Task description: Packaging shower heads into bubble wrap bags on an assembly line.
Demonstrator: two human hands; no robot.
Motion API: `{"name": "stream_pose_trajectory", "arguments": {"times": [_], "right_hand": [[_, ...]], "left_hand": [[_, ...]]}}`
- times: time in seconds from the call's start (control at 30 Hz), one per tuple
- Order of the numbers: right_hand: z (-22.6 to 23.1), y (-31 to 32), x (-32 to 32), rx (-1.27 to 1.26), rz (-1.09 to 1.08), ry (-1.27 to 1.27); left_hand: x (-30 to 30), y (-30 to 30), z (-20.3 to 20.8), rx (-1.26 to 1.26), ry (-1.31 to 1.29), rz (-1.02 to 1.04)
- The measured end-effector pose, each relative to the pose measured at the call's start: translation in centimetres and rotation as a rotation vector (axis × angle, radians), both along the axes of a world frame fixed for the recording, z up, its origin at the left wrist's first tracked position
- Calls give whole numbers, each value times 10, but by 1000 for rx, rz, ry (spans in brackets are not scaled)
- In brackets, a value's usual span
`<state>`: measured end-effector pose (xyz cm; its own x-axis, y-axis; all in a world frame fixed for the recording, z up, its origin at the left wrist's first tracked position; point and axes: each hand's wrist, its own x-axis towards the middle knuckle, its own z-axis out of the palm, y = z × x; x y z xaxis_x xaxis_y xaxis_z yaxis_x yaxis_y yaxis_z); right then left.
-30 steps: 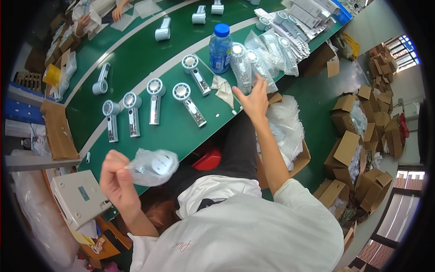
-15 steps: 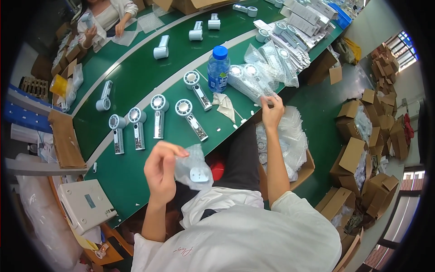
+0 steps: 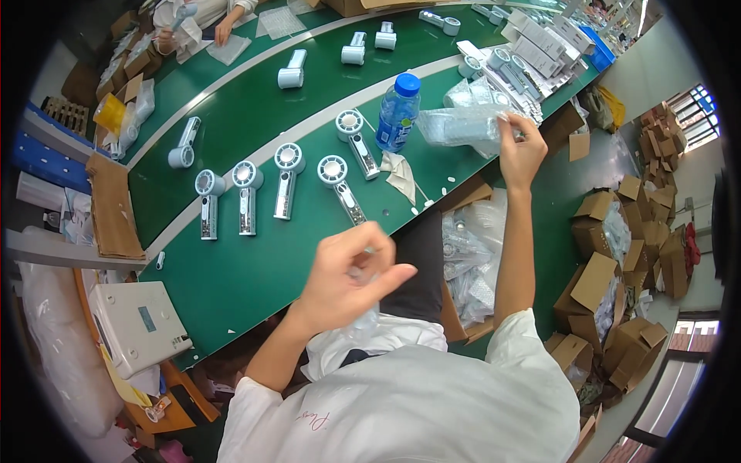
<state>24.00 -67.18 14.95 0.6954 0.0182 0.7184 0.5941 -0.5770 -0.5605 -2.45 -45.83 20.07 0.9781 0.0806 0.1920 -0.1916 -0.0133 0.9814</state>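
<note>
My left hand (image 3: 343, 278) is raised near my lap, fingers curled on a clear plastic bag (image 3: 363, 322) that hangs below and is mostly hidden by the hand. Over the table's right edge, my right hand (image 3: 522, 153) pinches the end of a bubble-wrap bag (image 3: 463, 127) with a pale item inside, seemingly a handheld fan. Unwrapped light-blue handheld fans stand or lie nearby on the green table, the closest one (image 3: 333, 171) just beyond my left hand. A blue-capped bottle (image 3: 398, 116) and a crumpled white cloth (image 3: 400, 179) are left of the bubble-wrap bag.
White boxes (image 3: 536, 50) are piled at the far right of the green table (image 3: 185, 285). A carton of bubble-wrap bags (image 3: 471, 262) sits beside my right leg. Open cartons (image 3: 590, 285) crowd the floor at right. A white scale (image 3: 140, 328) stands at left; a co-worker's hand (image 3: 228, 29) is across the conveyor.
My right hand has lifted a bubble-wrap bag off the table and moved right. My left hand, with the plastic bag, has moved right and turned, so the bag is now mostly hidden.
</note>
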Motion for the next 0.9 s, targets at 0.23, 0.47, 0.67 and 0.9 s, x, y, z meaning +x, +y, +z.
{"name": "stream_pose_trajectory", "arguments": {"times": [0.23, 0.47, 0.67, 0.9], "right_hand": [[22, -26, -54, 59, 91, 116], [70, -56, -152, -334, 407, 119], [48, -42, -178, -252, 837, 187], [21, 72, -220, -142, 1550, 166]], "left_hand": [[41, -64, -4, 159, -159, -61], [57, -112, -7, 128, -282, -52], [8, -80, -33, 238, -114, -142], [-130, -39, -15, 401, 143, 447]]}}
